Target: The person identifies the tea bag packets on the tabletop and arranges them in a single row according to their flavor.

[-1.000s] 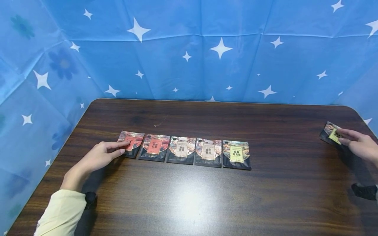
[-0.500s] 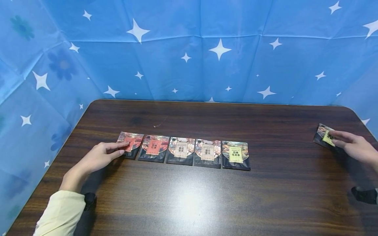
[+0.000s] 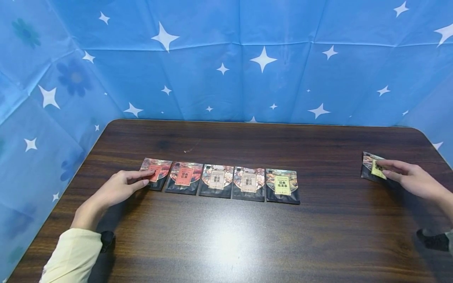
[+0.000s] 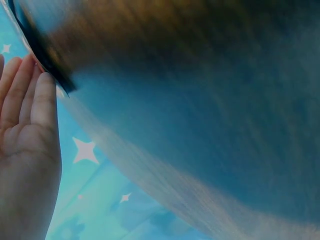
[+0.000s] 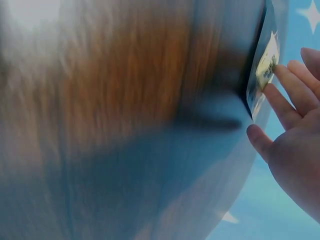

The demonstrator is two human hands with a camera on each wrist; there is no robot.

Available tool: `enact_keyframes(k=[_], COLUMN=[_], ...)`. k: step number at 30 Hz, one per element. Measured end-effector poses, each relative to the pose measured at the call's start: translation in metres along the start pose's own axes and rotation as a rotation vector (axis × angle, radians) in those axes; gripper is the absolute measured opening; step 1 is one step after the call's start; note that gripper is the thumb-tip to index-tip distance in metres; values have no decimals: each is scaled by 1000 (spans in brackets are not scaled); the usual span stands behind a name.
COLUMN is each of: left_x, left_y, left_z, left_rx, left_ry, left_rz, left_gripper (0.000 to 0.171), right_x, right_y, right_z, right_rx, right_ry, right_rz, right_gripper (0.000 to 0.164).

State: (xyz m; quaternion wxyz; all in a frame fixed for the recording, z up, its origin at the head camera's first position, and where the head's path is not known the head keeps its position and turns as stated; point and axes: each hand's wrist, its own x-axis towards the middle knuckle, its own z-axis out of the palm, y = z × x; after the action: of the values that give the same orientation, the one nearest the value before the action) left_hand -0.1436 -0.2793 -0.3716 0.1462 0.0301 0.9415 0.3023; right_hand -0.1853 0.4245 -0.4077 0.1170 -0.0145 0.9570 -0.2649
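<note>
Near the table's left side, my left hand rests its fingertips on a black tea sachet with a red label. Its fingers are fairly straight in the left wrist view. On the far right, my right hand presses extended fingers onto a yellow-green-labelled tea sachet, lying a little askew on the table; the right wrist view shows these fingertips against the label. A row continues rightward from the left hand: another red sachet, two pale floral sachets and a yellow-green one.
All sachets lie on a dark wood-grain table with rounded far corners. A blue cloth with white stars hangs behind and at the sides. Light glares off the table's front middle.
My right hand has slid the yellow-green sachet leftward along the table, turning it a little straighter. The left hand and the row stay put.
</note>
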Motion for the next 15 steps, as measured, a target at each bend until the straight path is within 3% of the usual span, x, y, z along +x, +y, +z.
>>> enact_keyframes(k=[7,15], left_x=[0,0], left_y=[0,-1], left_z=[0,0], left_rx=[4,2], left_ry=[7,3], left_rz=[8,4], left_gripper=[42,43], right_x=[-19,-26], right_y=[-54,-78], right_z=[5,13], right_rx=[24,37], right_ry=[-86,-132], right_rz=[-71,-150], right_gripper=[49,48])
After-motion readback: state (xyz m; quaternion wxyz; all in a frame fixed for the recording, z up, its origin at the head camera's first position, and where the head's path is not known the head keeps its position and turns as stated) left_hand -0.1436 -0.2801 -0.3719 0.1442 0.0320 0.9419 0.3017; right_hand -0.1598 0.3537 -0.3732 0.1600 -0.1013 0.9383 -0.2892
